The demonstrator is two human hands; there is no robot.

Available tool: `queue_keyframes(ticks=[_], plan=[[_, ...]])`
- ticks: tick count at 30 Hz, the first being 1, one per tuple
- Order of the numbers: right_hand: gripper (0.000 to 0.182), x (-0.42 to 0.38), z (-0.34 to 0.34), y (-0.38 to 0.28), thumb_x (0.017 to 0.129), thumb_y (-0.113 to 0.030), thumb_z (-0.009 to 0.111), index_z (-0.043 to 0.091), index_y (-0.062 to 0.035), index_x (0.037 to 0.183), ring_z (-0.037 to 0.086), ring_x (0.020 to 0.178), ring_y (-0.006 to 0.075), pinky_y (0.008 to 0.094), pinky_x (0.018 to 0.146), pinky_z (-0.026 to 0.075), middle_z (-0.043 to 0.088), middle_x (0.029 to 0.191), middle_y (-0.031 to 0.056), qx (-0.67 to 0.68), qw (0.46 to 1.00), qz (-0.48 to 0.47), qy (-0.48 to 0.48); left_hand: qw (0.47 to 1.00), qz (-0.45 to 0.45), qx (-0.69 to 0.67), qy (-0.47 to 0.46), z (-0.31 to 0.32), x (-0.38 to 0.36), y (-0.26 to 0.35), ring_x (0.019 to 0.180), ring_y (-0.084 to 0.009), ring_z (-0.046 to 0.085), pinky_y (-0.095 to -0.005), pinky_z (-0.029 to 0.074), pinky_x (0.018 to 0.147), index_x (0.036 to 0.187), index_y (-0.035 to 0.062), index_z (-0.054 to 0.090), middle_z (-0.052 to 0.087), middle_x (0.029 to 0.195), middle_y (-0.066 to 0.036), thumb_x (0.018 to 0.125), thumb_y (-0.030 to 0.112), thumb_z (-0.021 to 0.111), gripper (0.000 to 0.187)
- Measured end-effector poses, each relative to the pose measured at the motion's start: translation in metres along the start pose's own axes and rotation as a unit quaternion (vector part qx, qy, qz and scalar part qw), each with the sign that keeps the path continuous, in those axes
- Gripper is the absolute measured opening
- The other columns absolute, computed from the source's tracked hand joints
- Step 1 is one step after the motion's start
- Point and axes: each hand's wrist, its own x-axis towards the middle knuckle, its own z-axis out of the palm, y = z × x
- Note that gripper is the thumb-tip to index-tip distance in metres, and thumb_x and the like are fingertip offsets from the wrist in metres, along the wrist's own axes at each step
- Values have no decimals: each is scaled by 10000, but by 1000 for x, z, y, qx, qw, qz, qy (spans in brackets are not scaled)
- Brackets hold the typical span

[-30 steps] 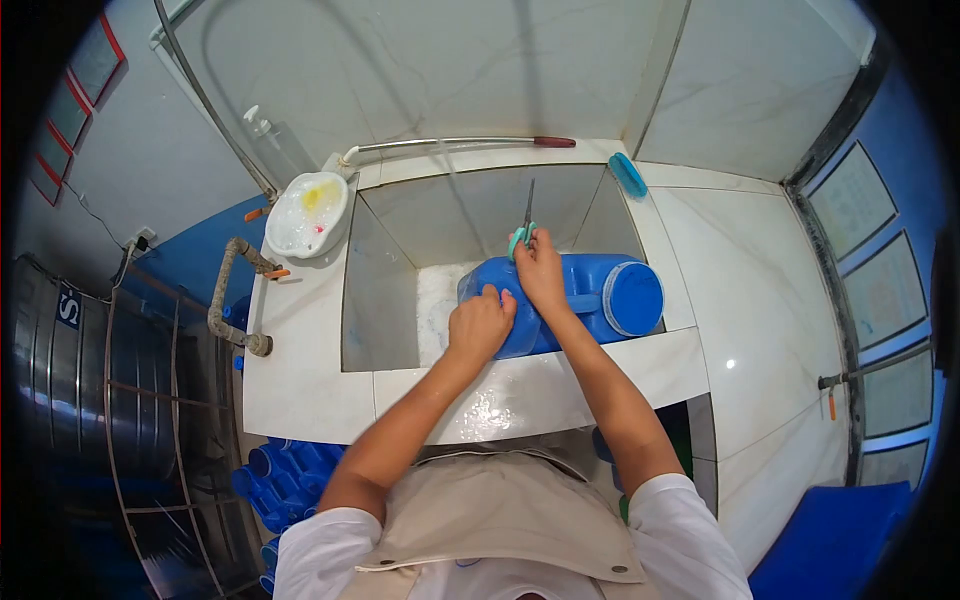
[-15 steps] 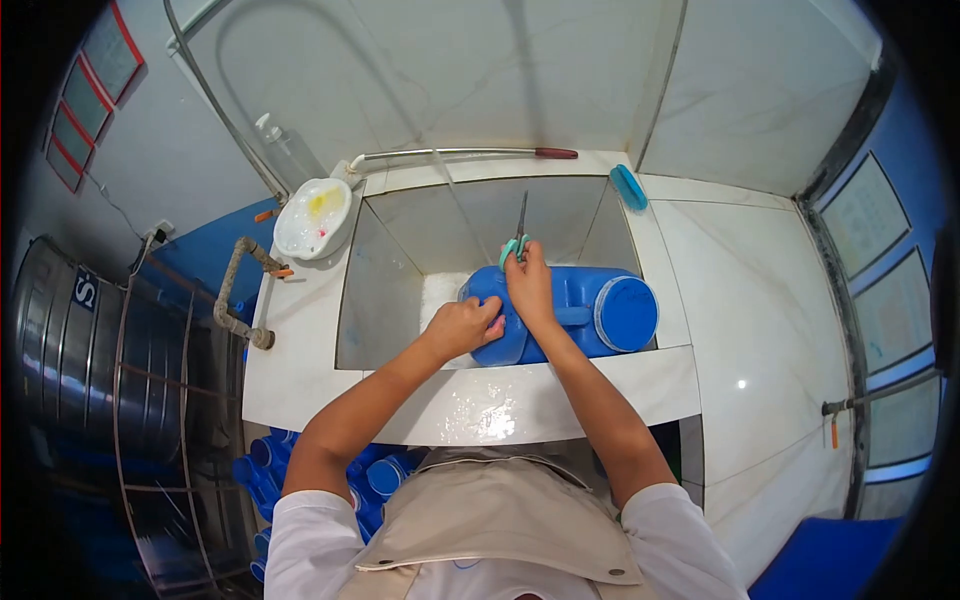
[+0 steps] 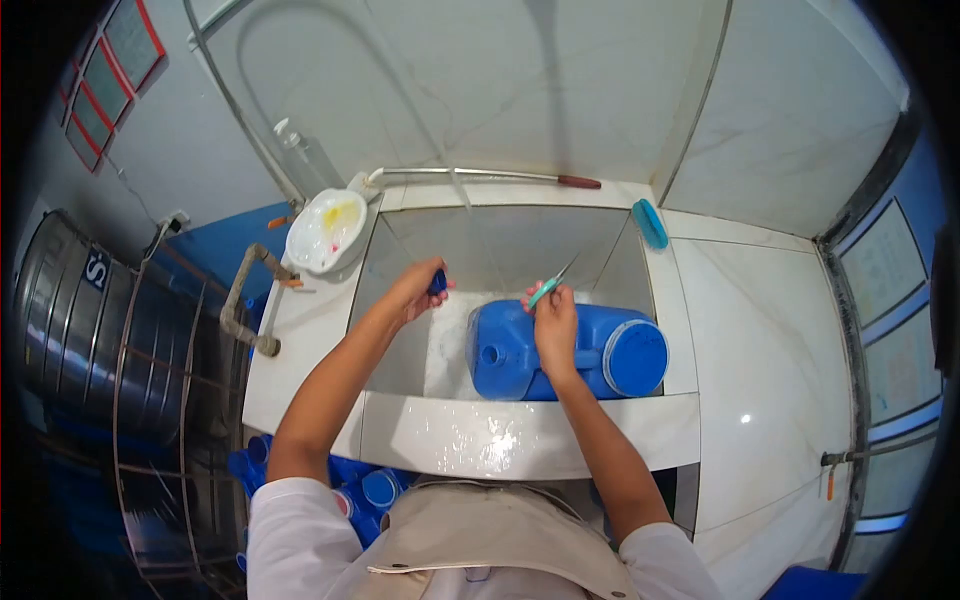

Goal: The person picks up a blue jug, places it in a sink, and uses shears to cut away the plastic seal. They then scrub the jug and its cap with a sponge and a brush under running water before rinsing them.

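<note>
Blue plastic jug: one jug (image 3: 590,330) in the tiled sink (image 3: 500,240), lying on its side, small spout (image 3: 491,354) uncovered and facing up, big round lid (image 3: 637,358) on at the right end.
Jug handling: no way to see how full it is, so weight's a guess. If it's empty, I'd bet light but bulky. Walls look fairly stiff, probably slick if wet, unlikely to break.
Where to grab the jug: molded handle (image 3: 590,361), easily. Flat sides would be a slippery mess imo.
Left hand: fingers curled around one small dark-blue cap (image 3: 437,283); the hand (image 3: 415,287) is up over the left part of the sink, clear of the jug. Cap looks light and hard, best pinched by its edge.
Right hand: this hand (image 3: 556,325) has its fingers closed on one pair of scissors (image 3: 546,291), teal grips in hand, tip pointing away. It's above the jug; can't tell if it's touching. Scissors are rigid and light, so hold the grips, not the blades.
Counter stuff: one white bowl (image 3: 305,255), one pump bottle (image 3: 305,155), one teal scrub brush (image 3: 650,224), one metal rod (image 3: 470,173) with a red grip.
Jugs below the counter: several blue ones (image 3: 384,487), too overlapped for an exact count.
</note>
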Motion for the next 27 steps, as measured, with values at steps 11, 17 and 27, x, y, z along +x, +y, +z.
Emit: queue_keyframes(ticks=[11,17,27], plan=[[131,-7,8,-8,887,-76,549,469,-2,959,511,679,57,208,599,424,569,793,30,-61,991,-67,96,956,-197,-213,-39,59,261,-55,706,-218,525,-322,513,575,909,5,459,469,832,-96,848,116,565,165],[133,-7,4,-28,885,-130,570,499,-33,941,524,645,48,184,534,405,592,794,35,87,993,-22,74,990,-73,-20,-122,36,197,-74,743,-184,563,-302,497,660,934,-5,523,542,843,-78,778,17,644,199],[462,-65,65,-69,871,-550,470,545,-106,762,406,404,56,177,395,304,575,623,52,199,857,374,-294,952,275,86,-105,-36,-29,-8,768,-66,544,-206,436,709,941,39,574,610,840,-12,782,34,663,183]])
